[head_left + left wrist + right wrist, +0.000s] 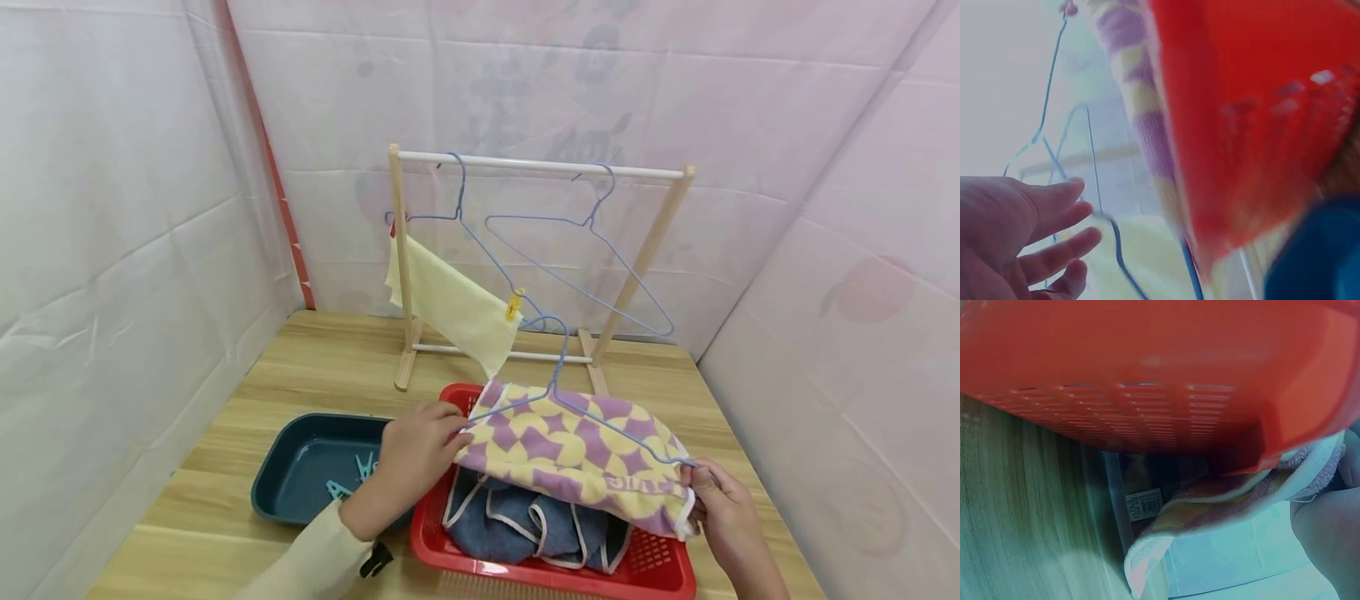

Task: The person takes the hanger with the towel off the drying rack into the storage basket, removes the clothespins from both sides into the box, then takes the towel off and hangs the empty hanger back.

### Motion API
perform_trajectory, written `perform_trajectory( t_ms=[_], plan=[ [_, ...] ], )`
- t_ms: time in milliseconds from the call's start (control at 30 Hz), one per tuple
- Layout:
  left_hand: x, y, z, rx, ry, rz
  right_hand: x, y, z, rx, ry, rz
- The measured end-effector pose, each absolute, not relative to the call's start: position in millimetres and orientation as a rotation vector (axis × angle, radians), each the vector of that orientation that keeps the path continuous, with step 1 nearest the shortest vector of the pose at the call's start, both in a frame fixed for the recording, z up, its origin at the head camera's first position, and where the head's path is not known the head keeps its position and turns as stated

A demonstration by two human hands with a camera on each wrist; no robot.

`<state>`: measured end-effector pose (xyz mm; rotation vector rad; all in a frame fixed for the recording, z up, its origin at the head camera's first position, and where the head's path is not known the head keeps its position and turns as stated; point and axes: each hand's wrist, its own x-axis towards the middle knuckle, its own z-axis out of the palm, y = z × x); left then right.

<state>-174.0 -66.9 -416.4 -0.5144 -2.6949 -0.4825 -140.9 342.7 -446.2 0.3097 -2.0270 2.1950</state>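
Note:
A blue wire hanger point(557, 385) lies over a purple and yellow patterned towel point(570, 437) above the red basket. The left hand point(420, 450) pinches the hanger's left end beside the towel's edge. In the left wrist view, the wire runs behind the thumb of that left hand point(1041, 237) and comes out at the fingertips. At the other end, the right hand point(723, 508) grips the hanger's tip together with the towel's white-trimmed corner. Only part of the right hand point(1329, 531) shows in the right wrist view, next to the hanging towel edge point(1210, 515).
Blue cloths with white trim point(510, 529) lie in the red basket point(465, 567). Left of it, a dark teal tray point(285, 454) holds light-blue clothespins point(337, 489). Behind stands a wooden rack point(401, 250) with a yellow cloth point(450, 300) clipped to one hanger and a bare hanger point(540, 218).

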Motion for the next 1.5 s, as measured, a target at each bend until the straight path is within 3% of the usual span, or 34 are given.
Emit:
perform_trajectory(
  t_ms=[667, 1133, 1500],
  plan=[
    [-184, -8, -387, -0.915, -2.571, -0.394, -139, 341, -445, 0.300, -1.993, 2.200],
    [-201, 32, -405, -1.304, -2.749, -0.280, -139, 339, -448, 0.308, -1.998, 2.209],
    [-187, 32, -407, -1.330, -2.675, -0.305, -139, 338, -448, 0.194, -2.009, 2.175]
  ],
)
